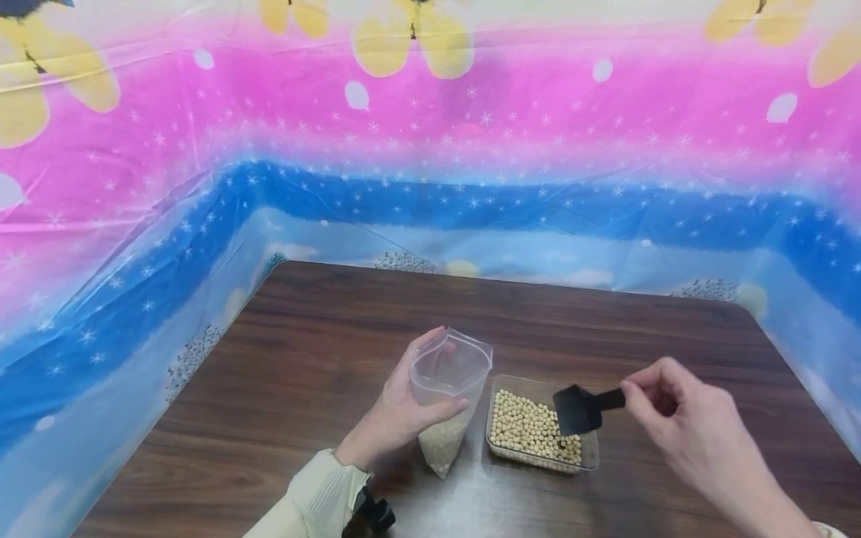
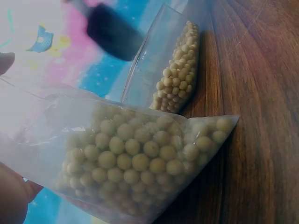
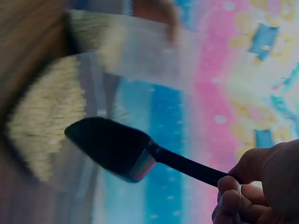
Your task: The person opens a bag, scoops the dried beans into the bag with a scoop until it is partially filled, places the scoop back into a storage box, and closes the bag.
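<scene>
My left hand (image 1: 397, 400) grips a clear zip bag (image 2: 135, 158) near its open mouth and holds it upright. Round, pale yellow beans, like soybeans, fill the bag's lower part. My right hand (image 1: 696, 426) pinches the handle of a black scoop (image 1: 578, 409) between thumb and fingers. The scoop hangs over the right side of a clear plastic box (image 1: 590, 457), just right of the bag. More of the same beans (image 1: 528, 426) lie in the box. In the right wrist view the scoop (image 3: 114, 147) looks side-on, and whether it holds any beans cannot be told.
A dark wood-grain table (image 1: 303, 336) carries the box. Behind and on both sides hangs a pink and blue printed cloth (image 1: 525, 119) that meets the table's edges. A black strap fitting (image 1: 375, 512) sits at my left wrist.
</scene>
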`<action>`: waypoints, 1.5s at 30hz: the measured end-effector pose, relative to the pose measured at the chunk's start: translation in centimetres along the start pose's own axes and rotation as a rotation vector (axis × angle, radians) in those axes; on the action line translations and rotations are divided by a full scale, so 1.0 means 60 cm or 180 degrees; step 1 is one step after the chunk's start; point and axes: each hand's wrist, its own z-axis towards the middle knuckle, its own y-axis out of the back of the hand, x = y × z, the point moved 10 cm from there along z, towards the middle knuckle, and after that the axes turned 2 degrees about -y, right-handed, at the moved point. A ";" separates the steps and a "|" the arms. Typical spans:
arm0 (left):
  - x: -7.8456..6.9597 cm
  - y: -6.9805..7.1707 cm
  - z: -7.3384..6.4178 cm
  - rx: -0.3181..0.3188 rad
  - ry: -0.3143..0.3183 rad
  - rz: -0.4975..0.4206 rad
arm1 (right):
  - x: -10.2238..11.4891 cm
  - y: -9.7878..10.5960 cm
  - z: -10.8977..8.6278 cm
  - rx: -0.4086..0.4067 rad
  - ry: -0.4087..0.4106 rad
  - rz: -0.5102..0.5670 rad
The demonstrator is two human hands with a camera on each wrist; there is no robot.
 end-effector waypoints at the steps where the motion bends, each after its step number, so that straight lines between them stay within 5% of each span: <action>1: 0.000 0.000 0.000 0.0002 0.0002 -0.0012 | -0.002 -0.009 -0.004 0.0008 0.0071 -0.0019; 7: -0.003 0.000 0.001 0.0001 -0.0009 -0.0032 | 0.003 -0.042 -0.018 -0.0083 0.0435 -0.0125; 16: -0.002 0.006 0.000 -0.0050 0.0056 0.0002 | -0.088 -0.081 0.002 0.0459 -0.0603 0.0038; 24: 0.001 0.004 -0.003 -0.0047 0.0104 -0.0033 | -0.158 -0.140 -0.017 0.0918 -0.1279 0.0596; 37: 0.002 0.004 -0.004 -0.0073 0.0145 -0.0046 | -0.189 -0.201 -0.049 0.0868 -0.1587 0.1550; 45: 0.002 0.004 -0.004 -0.0077 0.0166 -0.0056 | -0.208 -0.204 -0.058 0.0934 -0.1898 0.1692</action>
